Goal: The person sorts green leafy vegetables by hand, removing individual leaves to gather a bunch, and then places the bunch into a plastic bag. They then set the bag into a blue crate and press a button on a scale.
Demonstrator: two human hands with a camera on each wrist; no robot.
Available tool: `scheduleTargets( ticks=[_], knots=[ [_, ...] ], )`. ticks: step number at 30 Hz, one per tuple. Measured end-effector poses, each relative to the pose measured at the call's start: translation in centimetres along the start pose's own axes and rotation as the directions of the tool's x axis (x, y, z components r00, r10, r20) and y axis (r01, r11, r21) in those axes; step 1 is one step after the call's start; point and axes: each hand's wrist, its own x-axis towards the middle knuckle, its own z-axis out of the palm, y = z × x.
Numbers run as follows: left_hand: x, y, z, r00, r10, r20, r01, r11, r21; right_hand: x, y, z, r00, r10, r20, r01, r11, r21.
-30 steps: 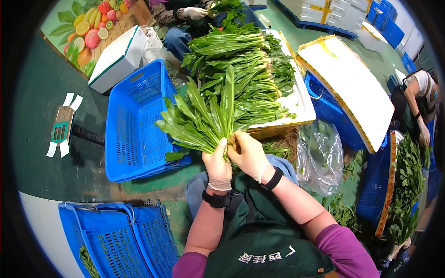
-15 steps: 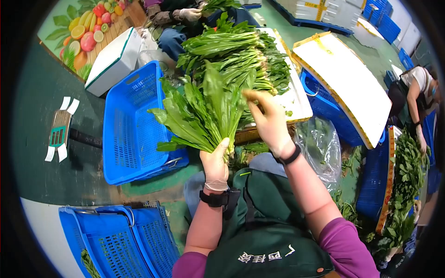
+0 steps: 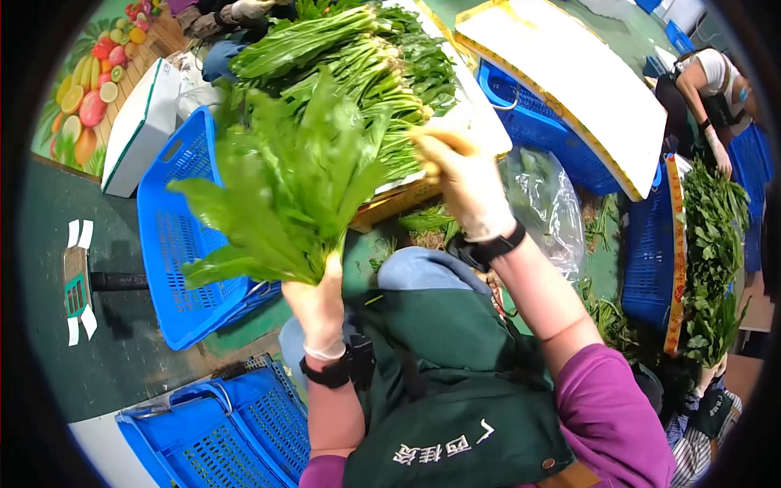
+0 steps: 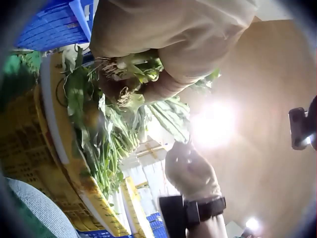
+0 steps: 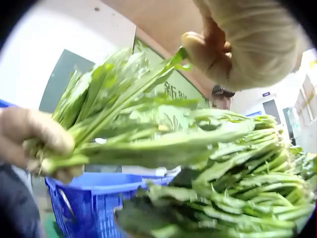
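Observation:
My gloved left hand [image 3: 316,305] grips a bunch of long-leaved greens [image 3: 281,187] by its stem ends, leaves fanned up and away. Roots poke out beside the fingers in the left wrist view. The gloved right hand [image 3: 465,180] is raised to the right of the bunch, its fingers bent. In the right wrist view its thumb and finger pinch the tip of one long leaf [image 5: 157,79] that runs out from the bunch. Beyond the hands, a big pile of the same greens [image 3: 350,73] lies on a white foam box lid [image 3: 480,122], stems to the right.
An open blue crate [image 3: 163,236] stands at left, with folded blue crates [image 3: 236,423] nearer me. To the right are a clear plastic bag [image 3: 545,211] and a tilted white foam lid [image 3: 569,89] over a blue crate. Another person [image 3: 708,89] works among greens at far right.
The right hand left the stem ends and moved up to the right. The left hand carried the bunch left and nearer me. The head view has turned, shifting the pile leftward.

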Motion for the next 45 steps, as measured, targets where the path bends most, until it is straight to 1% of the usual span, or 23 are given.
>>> scheduleTargets(
  ticks=[2,3,4,6,8,9,10,13,16,18,20,22,24,26,27,28,29,32,34,36,38,42,45],
  knots=[
    [-0.8,-1.1,-0.9,0.998,0.006,-0.059,-0.008,0.999,-0.032,-1.2,0.9,-4.9,0.975,-0.121,-0.186,0.08,0.973,-0.216],
    [-1.0,-0.3,-1.3,0.992,-0.093,-0.083,0.09,0.995,-0.029,-1.4,1.9,-7.9,0.991,-0.109,-0.078,0.063,0.894,-0.444],
    [-1.0,0.0,-1.8,0.991,-0.065,-0.113,0.064,0.998,-0.013,-1.5,3.4,-10.8,0.997,-0.075,0.026,0.075,0.762,-0.643],
    [-0.8,1.4,-2.7,0.978,-0.207,0.013,0.203,0.944,-0.261,-2.2,7.0,-15.3,0.902,0.325,0.285,0.134,0.417,-0.899],
    [-0.5,1.4,-3.4,0.967,-0.243,0.078,0.253,0.873,-0.417,-2.3,12.4,-17.9,0.898,0.44,0.012,-0.109,0.249,-0.962],
    [-0.3,1.3,-3.3,0.956,-0.273,0.109,0.291,0.818,-0.497,-2.1,14.1,-17.9,0.955,0.284,-0.082,-0.144,0.204,-0.968],
    [0.0,1.3,-3.3,0.944,-0.297,0.142,0.324,0.755,-0.57,-1.2,17.3,-18.9,0.989,0.122,-0.079,-0.091,0.098,-0.991],
    [0.4,-0.3,-3.6,0.907,-0.392,0.151,0.389,0.646,-0.657,1.4,24.6,-21.4,0.979,0.161,-0.123,-0.077,-0.266,-0.961],
    [0.7,-0.8,-3.2,0.919,-0.383,0.097,0.359,0.707,-0.609,1.9,25.7,-21.4,0.973,0.115,-0.202,-0.158,-0.311,-0.937],
    [0.7,-0.6,-2.8,0.927,-0.371,0.058,0.335,0.748,-0.573,-0.2,21.3,-19.1,0.999,0.036,-0.008,-0.001,-0.194,-0.981],
    [0.8,-0.6,-2.6,0.941,-0.329,0.083,0.323,0.793,-0.517,-2.7,15.9,-16.6,0.998,0.054,-0.027,-0.026,-0.018,-0.999],
    [1.0,-1.1,-2.5,0.933,-0.323,0.158,0.351,0.725,-0.593,-4.8,13.9,-17.3,0.999,-0.028,0.045,0.049,0.121,-0.991],
    [1.3,-0.5,-2.0,0.844,-0.483,0.235,0.486,0.501,-0.716,-7.2,9.6,-16.0,0.998,-0.067,-0.008,0.012,0.296,-0.955],
    [1.7,0.1,-1.9,0.823,-0.323,0.468,0.537,0.174,-0.825,-8.7,7.0,-15.9,0.995,-0.059,-0.082,-0.022,0.671,-0.741],
    [1.9,-0.3,-2.0,0.805,-0.196,0.56,0.576,0.035,-0.817,-9.5,5.1,-15.2,0.98,0.073,-0.187,-0.167,0.814,-0.557],
    [2.2,-0.5,-2.0,0.791,-0.09,0.605,0.607,-0.006,-0.794,-10.1,3.4,-14.4,0.94,0.225,-0.258,-0.306,0.892,-0.334],
    [2.2,-0.3,-1.7,0.793,-0.065,0.606,0.607,-0.006,-0.795,-10.2,2.7,-13.9,0.957,0.249,-0.149,-0.266,0.958,-0.107],
    [1.9,0.0,-0.7,0.793,-0.012,0.609,0.609,0.028,-0.793,-10.0,-0.2,-10.4,0.957,0.29,-0.001,-0.29,0.957,-0.001],
    [1.3,0.6,0.4,0.842,-0.087,0.533,0.54,0.158,-0.827,-9.2,-0.4,-8.3,0.953,0.29,0.084,-0.293,0.956,0.025],
    [1.1,-0.8,0.5,0.856,-0.087,0.509,0.509,0.312,-0.802,-7.9,0.7,-7.0,0.949,0.302,0.089,-0.283,0.942,-0.178],
    [1.0,-1.4,0.8,0.894,-0.167,0.417,0.436,0.546,-0.715,-7.0,1.4,-4.8,0.927,0.338,0.163,-0.326,0.94,-0.097],
    [0.4,-1.4,1.6,0.919,-0.273,0.283,0.393,0.665,-0.634,-6.2,3.5,-1.1,0.886,0.404,0.226,-0.401,0.914,-0.06],
    [0.2,-1.7,2.1,0.933,-0.29,0.213,0.359,0.707,-0.61,-6.8,4.5,0.6,0.923,0.323,0.212,-0.28,0.937,-0.207]
  ],
)
